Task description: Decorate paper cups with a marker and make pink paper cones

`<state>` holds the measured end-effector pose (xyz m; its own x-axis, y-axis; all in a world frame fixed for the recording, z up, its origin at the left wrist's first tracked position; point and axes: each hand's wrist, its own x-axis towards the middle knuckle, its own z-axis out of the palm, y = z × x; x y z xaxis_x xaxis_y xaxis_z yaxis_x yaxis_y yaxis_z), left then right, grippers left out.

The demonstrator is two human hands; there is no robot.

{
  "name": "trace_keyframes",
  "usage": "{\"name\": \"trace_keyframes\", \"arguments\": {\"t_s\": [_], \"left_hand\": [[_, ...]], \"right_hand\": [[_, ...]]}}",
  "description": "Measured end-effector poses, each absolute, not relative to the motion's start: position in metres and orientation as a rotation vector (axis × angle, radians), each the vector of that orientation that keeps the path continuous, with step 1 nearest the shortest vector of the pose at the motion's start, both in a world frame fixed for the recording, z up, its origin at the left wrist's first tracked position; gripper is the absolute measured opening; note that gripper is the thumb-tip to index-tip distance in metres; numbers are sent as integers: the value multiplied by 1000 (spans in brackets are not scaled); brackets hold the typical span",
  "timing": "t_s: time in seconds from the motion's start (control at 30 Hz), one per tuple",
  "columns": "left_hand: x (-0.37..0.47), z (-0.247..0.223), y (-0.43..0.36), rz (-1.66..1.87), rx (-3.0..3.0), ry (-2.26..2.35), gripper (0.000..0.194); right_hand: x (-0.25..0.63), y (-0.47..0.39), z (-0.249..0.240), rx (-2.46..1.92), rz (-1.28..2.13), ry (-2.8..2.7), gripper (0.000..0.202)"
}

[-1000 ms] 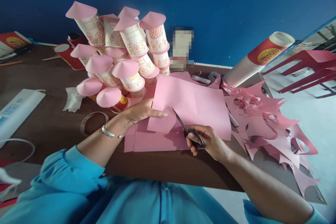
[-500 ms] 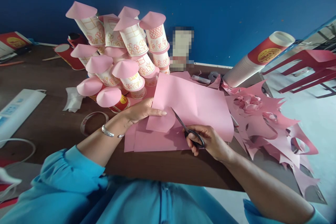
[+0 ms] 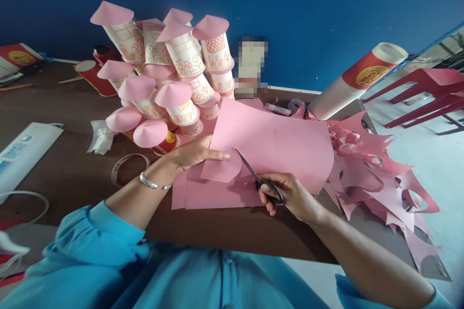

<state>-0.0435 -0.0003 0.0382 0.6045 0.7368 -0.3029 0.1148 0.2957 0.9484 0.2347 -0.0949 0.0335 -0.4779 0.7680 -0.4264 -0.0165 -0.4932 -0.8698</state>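
My left hand (image 3: 197, 152) pinches the left edge of a large pink paper sheet (image 3: 275, 140), thumb on top and fingers hidden below. In my right hand (image 3: 284, 190) is a pair of scissors (image 3: 270, 194) with black handles. Their blades point up and left into the sheet, at a curved cut near my left thumb. A rounded flap of the paper hangs at the lower left of this cut. Under the held sheet, more pink paper (image 3: 217, 195) lies flat on the brown table (image 3: 232, 231).
Paper-cup towers with pink cone roofs (image 3: 174, 95) stand at the back left. Pink scraps (image 3: 377, 178) pile up on the right beside a tall leaning cup stack (image 3: 348, 87). A tape roll (image 3: 130, 169) and a white power strip (image 3: 27, 154) lie left; a red stool (image 3: 427, 87) stands beyond.
The right part of the held sheet has swung outward to the right and flattened, covering some scraps. Both hands and the scissors stay almost in place.
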Motion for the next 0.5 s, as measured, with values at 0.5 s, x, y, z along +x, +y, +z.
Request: {"name": "trace_keyframes", "arguments": {"t_s": [0.5], "left_hand": [[-37, 39, -6, 633, 1103, 1041, 57]], "right_hand": [[236, -94, 39, -1203, 1984, -1144, 52]]}}
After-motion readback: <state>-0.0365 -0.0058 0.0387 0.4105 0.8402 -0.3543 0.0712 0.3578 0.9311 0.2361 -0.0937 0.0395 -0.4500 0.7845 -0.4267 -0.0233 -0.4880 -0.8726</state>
